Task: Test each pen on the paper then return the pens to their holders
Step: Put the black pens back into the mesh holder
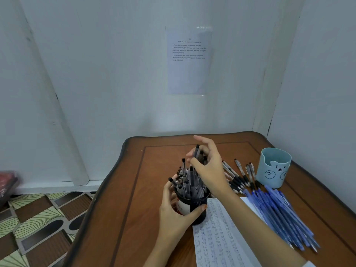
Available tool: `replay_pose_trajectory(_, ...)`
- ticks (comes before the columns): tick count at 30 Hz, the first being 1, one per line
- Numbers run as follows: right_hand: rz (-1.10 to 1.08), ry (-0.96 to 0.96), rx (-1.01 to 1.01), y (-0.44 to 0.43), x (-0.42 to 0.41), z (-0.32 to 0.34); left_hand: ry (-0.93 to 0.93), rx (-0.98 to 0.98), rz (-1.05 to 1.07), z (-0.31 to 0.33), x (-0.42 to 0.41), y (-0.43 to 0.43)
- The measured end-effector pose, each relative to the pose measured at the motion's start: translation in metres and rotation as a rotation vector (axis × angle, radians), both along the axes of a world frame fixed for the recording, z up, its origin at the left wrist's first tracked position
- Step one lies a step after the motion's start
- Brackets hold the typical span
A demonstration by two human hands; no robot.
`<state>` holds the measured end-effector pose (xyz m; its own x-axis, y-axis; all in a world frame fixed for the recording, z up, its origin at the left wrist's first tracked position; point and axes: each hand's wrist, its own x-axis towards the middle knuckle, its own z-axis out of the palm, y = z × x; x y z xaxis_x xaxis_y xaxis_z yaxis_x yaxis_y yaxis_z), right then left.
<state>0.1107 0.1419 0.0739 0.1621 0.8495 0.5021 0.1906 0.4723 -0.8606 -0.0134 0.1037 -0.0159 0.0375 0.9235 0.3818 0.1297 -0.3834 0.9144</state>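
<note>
A black mesh pen holder (194, 206) full of several black pens (187, 181) stands near the middle of the brown table. My left hand (178, 212) grips the holder round its side. Above the holder, my right hand (207, 166) pinches a few black pens (198, 153) by their upper ends. A sheet of paper (221, 236) covered with scribbles lies just right of the holder. Several blue pens (279, 212) lie in a pile on the paper's right side. Several clear pens with black grips (238, 176) lie beyond them, next to a light blue bear holder (273, 168).
The brown table (138, 199) stands in a corner of white walls, with a printed sheet (188, 60) taped on the wall ahead. The table's left edge drops to a patterned floor (38, 218). A red object (7, 180) sits at the far left.
</note>
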Motion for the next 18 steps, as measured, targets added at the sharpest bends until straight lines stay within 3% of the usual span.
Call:
replay_pose_trajectory(5, 0.048, -0.141, 0.004, -0.012, 0.011, 0.011, 0.017, 0.003, 0.005, 0.001, 0.000, 0.000)
replay_pose_trajectory(10, 0.210, -0.278, -0.152, -0.029, 0.017, 0.004, 0.029, 0.015, 0.012, 0.004, 0.000, -0.002)
replay_pose_trajectory(14, 0.259, -0.264, -0.142, -0.035, 0.013, -0.001, 0.030, 0.012, 0.024, 0.006, 0.001, -0.003)
replay_pose_trajectory(18, 0.211, -0.373, -0.129, -0.039, 0.002, -0.002, -0.006, -0.015, 0.031, 0.006, 0.001, -0.004)
